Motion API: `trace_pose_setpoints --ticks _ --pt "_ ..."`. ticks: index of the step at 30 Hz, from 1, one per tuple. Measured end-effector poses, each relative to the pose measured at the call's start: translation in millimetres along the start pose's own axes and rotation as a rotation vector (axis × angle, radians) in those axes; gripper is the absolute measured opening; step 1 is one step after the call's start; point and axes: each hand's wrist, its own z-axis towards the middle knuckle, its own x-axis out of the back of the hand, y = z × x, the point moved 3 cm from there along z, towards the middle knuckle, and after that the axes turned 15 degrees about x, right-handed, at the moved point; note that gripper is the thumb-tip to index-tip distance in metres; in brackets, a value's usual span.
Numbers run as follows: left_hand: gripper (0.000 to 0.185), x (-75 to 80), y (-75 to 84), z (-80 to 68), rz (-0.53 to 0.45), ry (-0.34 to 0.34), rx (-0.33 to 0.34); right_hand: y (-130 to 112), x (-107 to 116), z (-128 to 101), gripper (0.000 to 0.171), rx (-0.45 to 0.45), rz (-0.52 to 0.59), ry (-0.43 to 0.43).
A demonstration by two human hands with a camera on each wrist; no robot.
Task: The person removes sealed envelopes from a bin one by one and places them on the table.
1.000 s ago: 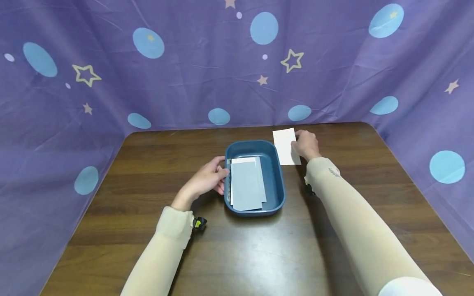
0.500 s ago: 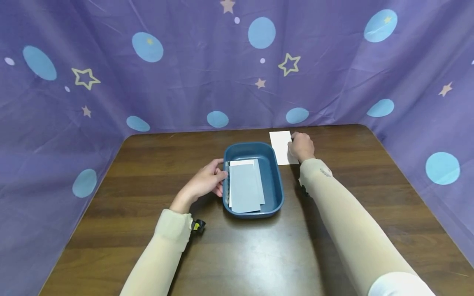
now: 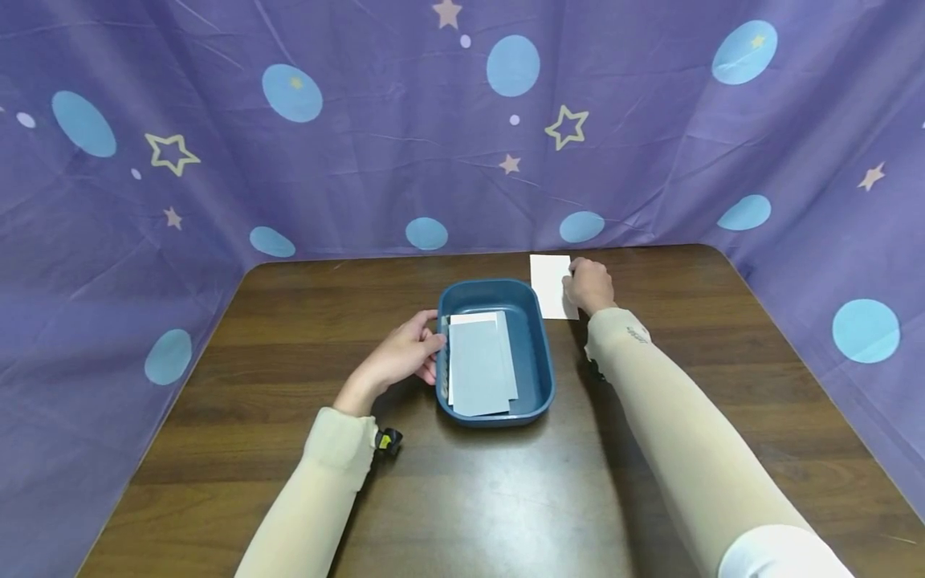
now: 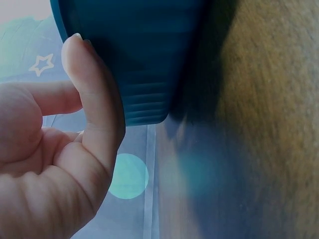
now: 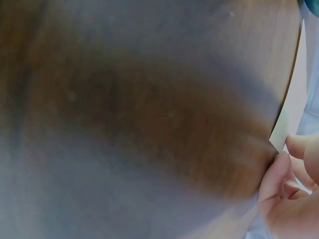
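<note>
From where I stand, the blue bin [image 3: 535, 361] is the thing to measure everything by. Just off its far right corner lies a white sheet [image 3: 552, 281]; whether the sheet's edge touches the bin I can't tell. The right hand [image 3: 591, 287], out past the sheet on the side away from the bin, has thumb and finger closed narrowly on the sheet's edge, and the right wrist view catches them at one corner. The left hand [image 3: 397, 353] holds the bin's left side, thumb at the rim and fingers bent against the outer wall. Inside the bin, grey sheets [image 3: 477, 369] lie over a white piece [image 3: 473, 319], all toward its left wall, while its right side shows bare bottom.

To do this well, I'd keep the right hand's pinch light but sure, with one fingertip properly under the sheet, since something so thin could slide along the table [image 3: 499, 490] or crease at the corner. Tipping that outer edge up, away from the bin, should free it better than dragging it toward the rim, where it might catch and buckle. The left hand needs only a steady hold, enough that the bin doesn't skid.
</note>
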Motion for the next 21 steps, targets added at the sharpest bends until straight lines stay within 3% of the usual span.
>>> trace_pose_setpoints --ticks 7,11,14,17,19,21 --pt "0.063 0.3 -0.9 1.5 0.000 -0.008 -0.001 -1 5 1 0.044 0.019 0.020 -0.035" --pt "0.062 -0.4 -1.5 3.9 -0.006 -0.012 -0.002 -11 17 2 0.044 0.078 0.045 0.016" --pt "0.062 0.4 -1.1 4.7 -0.011 -0.010 0.001 -38 31 1 0.034 0.197 0.076 0.112" --pt "0.062 1.8 -1.1 5.3 -0.018 -0.019 0.001 -76 44 -9 0.022 0.383 0.114 0.152" --pt "0.063 2.3 -1.6 5.7 -0.024 -0.023 0.003 -102 47 -19 0.016 0.519 0.118 0.094" --pt "0.063 2.2 -2.3 5.9 -0.029 -0.022 0.006 -124 44 -30 0.014 0.628 0.098 -0.021"
